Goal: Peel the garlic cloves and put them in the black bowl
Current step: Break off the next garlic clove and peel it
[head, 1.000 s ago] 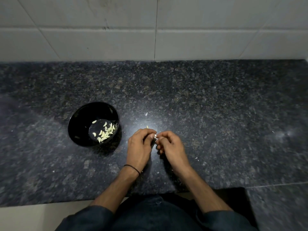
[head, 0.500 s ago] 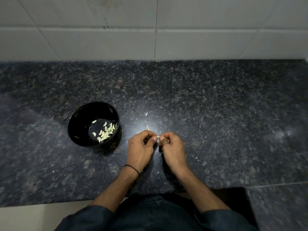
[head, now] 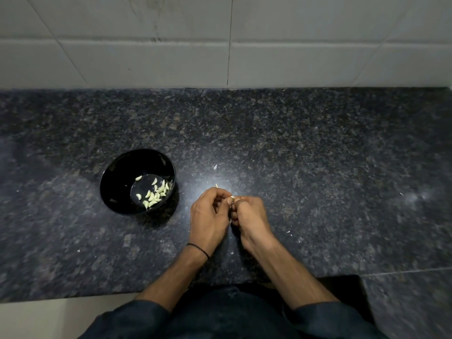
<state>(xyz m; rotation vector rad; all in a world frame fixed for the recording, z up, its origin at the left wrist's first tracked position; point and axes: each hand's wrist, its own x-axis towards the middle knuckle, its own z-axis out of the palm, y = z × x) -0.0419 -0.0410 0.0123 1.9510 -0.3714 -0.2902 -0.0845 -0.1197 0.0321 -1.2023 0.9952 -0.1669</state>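
A black bowl point(head: 117, 177) stands on the dark granite counter point(head: 318, 155), left of my hands, and holds several peeled pale garlic cloves point(head: 154, 194). My left hand point(head: 208, 216) and my right hand point(head: 252, 216) meet just right of the bowl, fingertips pressed together. Between them they pinch one small garlic clove point(head: 232, 197), of which only a pale tip shows; the rest is hidden by fingers.
Small bits of garlic skin lie on the counter: one point(head: 215, 166) beyond my hands, a few point(head: 289, 232) to the right. A white tiled wall point(head: 232, 45) rises behind the counter. The counter's front edge runs near my body.
My hands stay together on the clove. The right hand's fingers have curled tighter against the left thumb, and less of the clove shows than a second ago.
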